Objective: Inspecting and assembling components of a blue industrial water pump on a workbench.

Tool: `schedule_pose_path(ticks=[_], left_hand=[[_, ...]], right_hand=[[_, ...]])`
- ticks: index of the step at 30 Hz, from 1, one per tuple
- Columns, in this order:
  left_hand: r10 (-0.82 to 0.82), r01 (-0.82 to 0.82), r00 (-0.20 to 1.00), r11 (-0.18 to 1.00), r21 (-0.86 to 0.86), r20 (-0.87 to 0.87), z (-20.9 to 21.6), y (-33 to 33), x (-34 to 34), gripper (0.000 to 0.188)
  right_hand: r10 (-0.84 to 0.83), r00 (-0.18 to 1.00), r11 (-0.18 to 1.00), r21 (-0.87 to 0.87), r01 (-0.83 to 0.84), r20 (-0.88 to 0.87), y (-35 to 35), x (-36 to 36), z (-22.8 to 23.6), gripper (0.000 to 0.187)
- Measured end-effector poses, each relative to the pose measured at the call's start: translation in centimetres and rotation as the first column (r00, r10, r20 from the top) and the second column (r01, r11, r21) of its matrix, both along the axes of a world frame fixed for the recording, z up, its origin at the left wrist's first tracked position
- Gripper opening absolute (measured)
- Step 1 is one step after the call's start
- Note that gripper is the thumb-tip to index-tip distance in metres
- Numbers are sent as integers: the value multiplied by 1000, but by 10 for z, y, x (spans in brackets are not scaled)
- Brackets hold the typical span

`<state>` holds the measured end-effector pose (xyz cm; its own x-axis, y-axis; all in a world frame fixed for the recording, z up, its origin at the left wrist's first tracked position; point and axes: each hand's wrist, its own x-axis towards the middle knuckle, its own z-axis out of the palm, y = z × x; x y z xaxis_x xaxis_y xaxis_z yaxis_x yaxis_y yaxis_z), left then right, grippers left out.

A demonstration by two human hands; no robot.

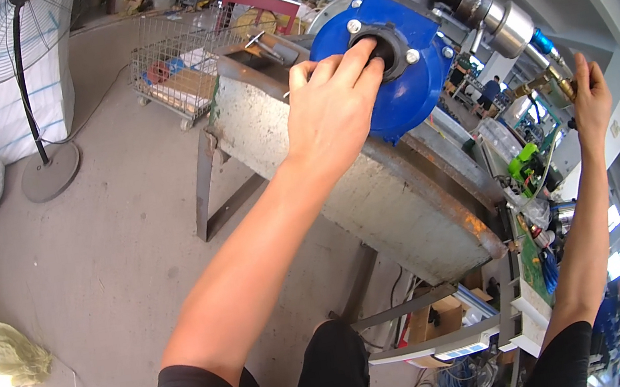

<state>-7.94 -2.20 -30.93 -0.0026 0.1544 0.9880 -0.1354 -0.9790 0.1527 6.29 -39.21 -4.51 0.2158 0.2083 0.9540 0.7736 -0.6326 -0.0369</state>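
A blue round metal pump-like casing (413, 100) with bolts around its face sits on a long metal bench. My left hand (332, 105) is at the dark round opening (396, 58) in its face. Its fingers are bent, with the tips of the thumb-side ones inside the rim; whether they pinch something is hidden. At the right, my raised right hand (593, 100) is closed at the end of a brass fitting (556, 80). That fitting belongs to a line of pipe parts with a silver cylinder (510, 30) and a blue connector (541, 41), running from behind the casing.
The rust-edged bench (362, 213) stands in front of me on metal legs. Beyond it are a wire cart (174, 77) and a standing fan (51, 173). On the right, a cluttered workbench holds a green tool (524, 163). Cables (457, 377) and a cardboard box (436, 321) lie below.
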Motion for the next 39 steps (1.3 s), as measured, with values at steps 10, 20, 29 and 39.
schedule_pose_path(ticks=[10,20,29,39], left_hand=[[-34,32,999,997,64,40,-4,10,12,20],[-50,47,998,995,87,29,-4,12,13,20],[-13,10,999,995,94,33,0,11,11,19],[20,-22,999,998,56,25,-7,12,13,18]], right_hand=[[-85,996,996,-3,85,-22,-9,6,5,46],[-149,989,988,-40,149,9,-18,13,11,50],[-165,980,979,-99,176,110,-25,17,13,49],[-82,997,992,-93,81,1,-6,-7,8,41]])
